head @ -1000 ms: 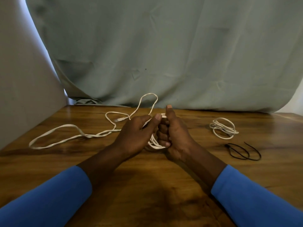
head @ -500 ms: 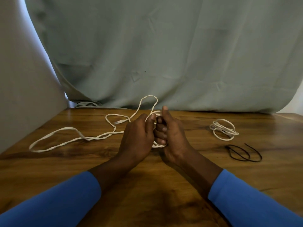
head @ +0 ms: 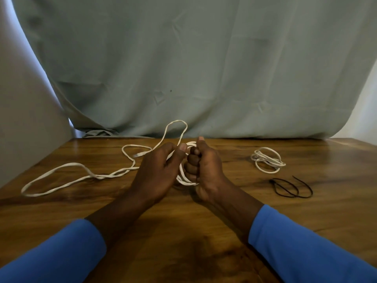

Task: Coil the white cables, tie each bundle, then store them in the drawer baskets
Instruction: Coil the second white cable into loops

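Before me: grey curtain (head: pixel 204 68) behind a wooden surface (head: pixel 183 231). My right hand (head: pixel 206 170) has its fingers closed around the coil of a white cable (head: pixel 184 180), whose loose length trails left across the surface; my left hand (head: pixel 159 172) pinches a strand beside it. Well right: a coiled white bundle (head: pixel 267 160), then a black tie (head: pixel 291 187).

Single head view, looking forward-down, close over wooden table (head: pixel 204 231), facing curtain (head: pixel 204 68).
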The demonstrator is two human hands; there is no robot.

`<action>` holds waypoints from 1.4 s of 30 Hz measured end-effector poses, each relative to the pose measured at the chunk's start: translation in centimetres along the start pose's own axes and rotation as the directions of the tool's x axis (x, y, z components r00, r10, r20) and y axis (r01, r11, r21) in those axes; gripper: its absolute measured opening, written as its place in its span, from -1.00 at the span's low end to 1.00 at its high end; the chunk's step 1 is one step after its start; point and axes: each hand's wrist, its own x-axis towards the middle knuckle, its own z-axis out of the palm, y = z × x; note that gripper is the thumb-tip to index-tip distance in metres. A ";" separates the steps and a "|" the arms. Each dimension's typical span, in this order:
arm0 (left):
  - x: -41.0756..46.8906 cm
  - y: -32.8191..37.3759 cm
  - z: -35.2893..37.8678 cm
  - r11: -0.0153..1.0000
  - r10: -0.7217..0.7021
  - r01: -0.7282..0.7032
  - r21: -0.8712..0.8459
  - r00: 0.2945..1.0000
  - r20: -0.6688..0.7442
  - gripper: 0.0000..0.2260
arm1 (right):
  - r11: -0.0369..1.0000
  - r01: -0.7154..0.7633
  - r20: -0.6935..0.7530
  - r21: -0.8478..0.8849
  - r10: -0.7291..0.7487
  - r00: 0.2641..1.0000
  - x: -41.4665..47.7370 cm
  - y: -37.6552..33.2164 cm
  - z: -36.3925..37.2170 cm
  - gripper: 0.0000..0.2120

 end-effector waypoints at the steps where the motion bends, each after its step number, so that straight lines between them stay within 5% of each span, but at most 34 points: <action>1: 0.1 -0.1 -0.3 1.000 -0.014 0.014 -0.027 1.000 0.002 -0.76 | 0.997 -0.024 0.009 0.068 0.023 1.000 0.3 -0.2 -0.3 -0.52; 8: 0.8 -0.8 -1.3 0.999 0.011 -0.004 -0.054 0.991 0.136 -0.92 | 0.896 -0.056 0.080 0.441 0.023 0.997 1.2 -2.2 -1.9 -0.47; 13: 0.9 0.1 -0.6 0.994 0.104 -0.105 -0.016 0.994 -0.008 -0.85 | 0.893 0.056 -0.045 0.446 -0.040 0.998 1.8 -2.9 -2.7 -0.53; 16: 1.4 0.9 -0.5 0.955 -0.197 0.159 -0.252 0.971 -0.136 -0.95 | 0.960 0.262 -0.162 0.101 -0.244 0.956 1.8 -2.9 -3.0 -0.53; 18: 1.5 1.2 -0.5 0.736 -0.504 0.428 -0.525 0.863 -0.003 -0.86 | 0.852 0.454 -0.149 -0.259 -0.500 0.853 2.1 -2.3 -3.2 -0.54; 20: 1.2 1.2 -0.8 0.543 -0.632 0.619 -0.567 0.746 0.209 -0.84 | 0.733 0.532 -0.073 -0.423 -0.613 0.787 1.9 -1.6 -3.0 -0.55; 26: 0.6 1.4 -0.8 0.474 -0.588 0.733 -0.488 0.676 0.444 -0.83 | 0.902 0.397 -0.026 -0.170 -0.407 0.913 1.3 -2.2 -2.3 -0.58; 28: 0.2 1.8 -0.9 0.553 -0.533 0.678 -0.484 0.734 0.420 -0.87 | 0.946 0.313 0.001 -0.084 -0.314 0.949 1.4 -2.3 -2.3 -0.57; 32: -0.8 1.8 0.0 0.886 -0.359 0.415 -0.207 0.897 0.258 -0.88 | 0.979 0.203 0.014 -0.015 -0.203 0.979 1.1 -1.2 -1.8 -0.57; 36: -1.1 1.6 0.2 0.976 -0.212 0.216 -0.026 0.972 0.105 -0.79 | 0.990 0.144 -0.031 -0.014 -0.144 0.989 1.0 -0.6 -1.5 -0.57; 39: -0.8 2.0 -1.1 0.890 0.133 -0.216 0.401 0.965 0.224 -0.91 | 0.995 0.100 -0.076 -0.001 -0.100 0.992 1.2 -0.6 -1.9 -0.58; 42: -0.3 3.1 -1.9 0.746 0.204 -0.492 0.449 0.810 0.549 -0.88 | 0.996 0.058 -0.103 0.070 -0.051 0.993 1.6 -0.9 -2.4 -0.56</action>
